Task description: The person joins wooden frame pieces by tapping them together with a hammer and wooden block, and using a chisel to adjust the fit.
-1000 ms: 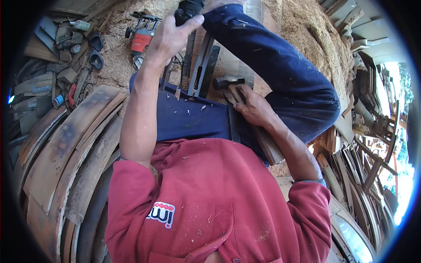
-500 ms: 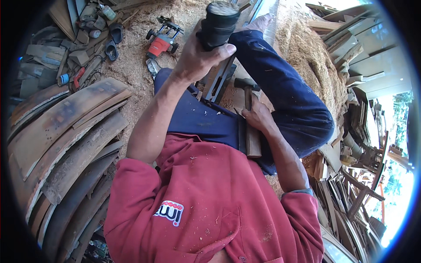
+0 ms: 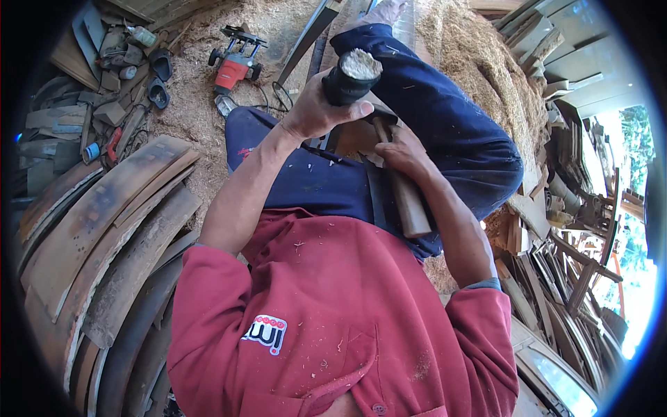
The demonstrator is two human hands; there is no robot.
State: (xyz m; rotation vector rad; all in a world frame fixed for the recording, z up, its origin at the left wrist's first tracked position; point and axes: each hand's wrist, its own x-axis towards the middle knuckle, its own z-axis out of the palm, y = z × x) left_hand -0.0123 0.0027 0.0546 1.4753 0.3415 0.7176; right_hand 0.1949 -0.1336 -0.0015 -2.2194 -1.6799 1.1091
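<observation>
My left hand (image 3: 309, 111) is closed around a thick black-wrapped tool handle (image 3: 347, 82) with a pale, battered end facing up. Whatever lies below that grip is hidden by the hand. Lower and to the right, my right hand (image 3: 404, 151) grips a hammer by its wooden handle (image 3: 408, 208), whose butt points back toward my waist. The dark hammer head (image 3: 381, 112) sits partly behind the left hand's tool. Between my legs a brown piece of wood (image 3: 353, 139) shows in part, beneath both hands.
A red router (image 3: 235, 71) with a cord lies on the shavings at the far left. Curved boards (image 3: 104, 222) are stacked at my left. Sandals (image 3: 159, 92) and offcuts lie behind them. More scrap wood (image 3: 556, 292) is piled at my right.
My left hand and the black-wrapped handle have come down and nearer, the worn end now tilted toward view. My right hand has moved slightly up with the hammer, its handle slanting more.
</observation>
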